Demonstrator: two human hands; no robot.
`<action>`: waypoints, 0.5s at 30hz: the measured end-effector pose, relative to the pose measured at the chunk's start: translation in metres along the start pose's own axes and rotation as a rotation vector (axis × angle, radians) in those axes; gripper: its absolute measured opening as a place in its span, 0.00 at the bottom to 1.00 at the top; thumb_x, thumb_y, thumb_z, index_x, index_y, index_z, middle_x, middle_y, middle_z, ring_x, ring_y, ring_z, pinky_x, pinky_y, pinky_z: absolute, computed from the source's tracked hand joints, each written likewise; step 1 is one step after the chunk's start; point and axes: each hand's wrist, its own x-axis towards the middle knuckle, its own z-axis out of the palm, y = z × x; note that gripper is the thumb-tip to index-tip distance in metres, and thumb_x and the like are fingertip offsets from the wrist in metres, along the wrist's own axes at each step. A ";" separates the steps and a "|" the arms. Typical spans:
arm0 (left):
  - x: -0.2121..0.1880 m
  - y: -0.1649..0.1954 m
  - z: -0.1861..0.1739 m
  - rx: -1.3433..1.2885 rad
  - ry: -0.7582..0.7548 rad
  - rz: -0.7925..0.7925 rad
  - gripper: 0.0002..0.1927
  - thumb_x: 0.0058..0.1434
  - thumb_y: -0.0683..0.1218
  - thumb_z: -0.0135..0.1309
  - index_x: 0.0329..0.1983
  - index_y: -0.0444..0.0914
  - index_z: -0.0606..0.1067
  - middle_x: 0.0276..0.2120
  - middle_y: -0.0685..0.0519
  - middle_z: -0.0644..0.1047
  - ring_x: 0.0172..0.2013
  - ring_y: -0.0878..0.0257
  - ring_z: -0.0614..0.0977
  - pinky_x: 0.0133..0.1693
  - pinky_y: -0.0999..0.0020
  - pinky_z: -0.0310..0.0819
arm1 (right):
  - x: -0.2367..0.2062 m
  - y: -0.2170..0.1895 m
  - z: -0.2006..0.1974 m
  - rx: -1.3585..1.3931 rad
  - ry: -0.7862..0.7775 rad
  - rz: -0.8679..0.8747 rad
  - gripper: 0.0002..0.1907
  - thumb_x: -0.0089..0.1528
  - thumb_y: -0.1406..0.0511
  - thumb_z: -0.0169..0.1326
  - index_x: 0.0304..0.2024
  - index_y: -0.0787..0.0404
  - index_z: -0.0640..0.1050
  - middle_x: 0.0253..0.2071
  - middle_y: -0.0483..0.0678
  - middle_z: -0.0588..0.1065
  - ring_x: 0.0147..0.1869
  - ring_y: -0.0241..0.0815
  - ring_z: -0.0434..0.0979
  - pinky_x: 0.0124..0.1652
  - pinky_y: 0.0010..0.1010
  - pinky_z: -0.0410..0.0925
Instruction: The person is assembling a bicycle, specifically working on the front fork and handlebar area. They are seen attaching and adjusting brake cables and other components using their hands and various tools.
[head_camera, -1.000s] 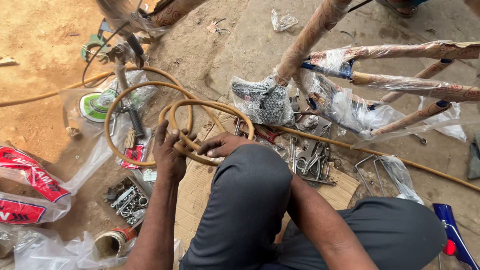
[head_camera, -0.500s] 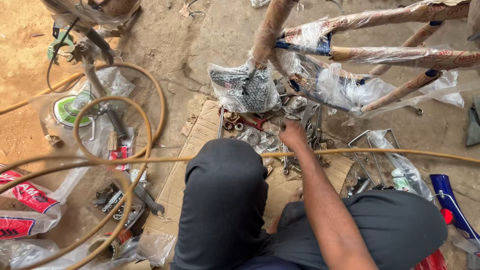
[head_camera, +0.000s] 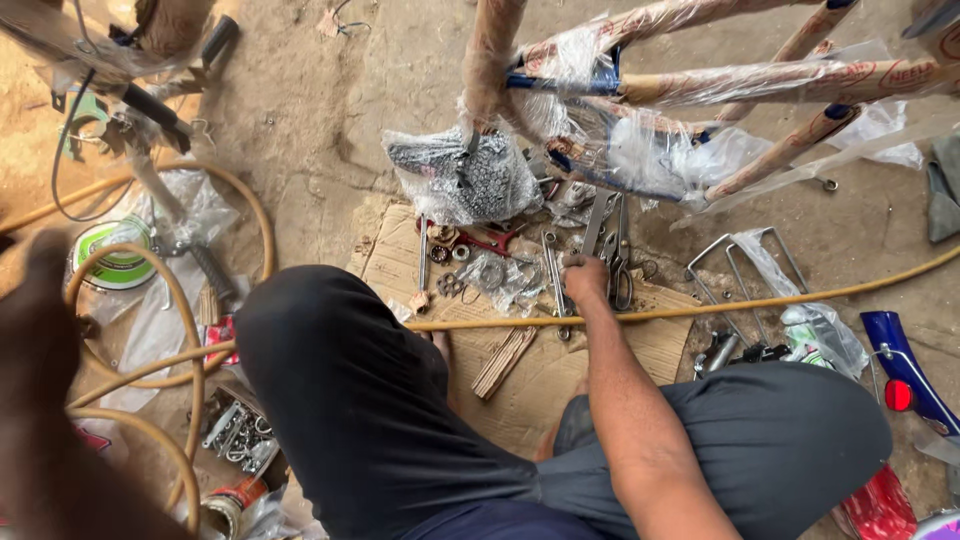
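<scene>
Right hand (head_camera: 585, 280) clenched on a spanner (head_camera: 556, 285) lying on the cardboard (head_camera: 640, 345). Risk — the yellow hose (head_camera: 760, 300) just behind the grip may snag. Left hand (head_camera: 40, 320): blurred, cannot tell.

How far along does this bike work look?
Early, it seems. The frame is still wrapped in plastic, so little looks done beyond tools and parts laid out on the cardboard. In hand: the right hand reaches among the wrenches, while the left hand is raised and blurred near the hose. Unwrapping and fitting appear left.
</scene>
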 end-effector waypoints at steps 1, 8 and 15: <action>0.015 0.043 0.017 -0.182 -0.009 0.172 0.28 0.65 0.44 0.71 0.66 0.38 0.73 0.56 0.47 0.78 0.52 0.53 0.80 0.54 0.61 0.75 | -0.001 -0.004 -0.002 0.042 0.006 0.058 0.15 0.55 0.75 0.51 0.38 0.56 0.85 0.38 0.51 0.83 0.40 0.47 0.83 0.42 0.39 0.75; -0.003 0.289 0.180 -0.336 -0.886 0.589 0.24 0.62 0.52 0.60 0.61 0.44 0.76 0.54 0.49 0.79 0.49 0.49 0.82 0.52 0.53 0.75 | -0.038 -0.026 -0.001 -0.618 -0.076 -0.238 0.09 0.56 0.71 0.58 0.39 0.59 0.82 0.45 0.55 0.80 0.48 0.51 0.80 0.48 0.41 0.71; -0.003 0.285 0.267 0.015 -1.054 0.466 0.11 0.67 0.39 0.49 0.47 0.36 0.80 0.39 0.42 0.82 0.40 0.52 0.85 0.43 0.55 0.81 | -0.050 -0.036 -0.006 -0.565 -0.210 -0.180 0.14 0.57 0.63 0.58 0.46 0.56 0.81 0.49 0.54 0.80 0.54 0.53 0.80 0.56 0.41 0.71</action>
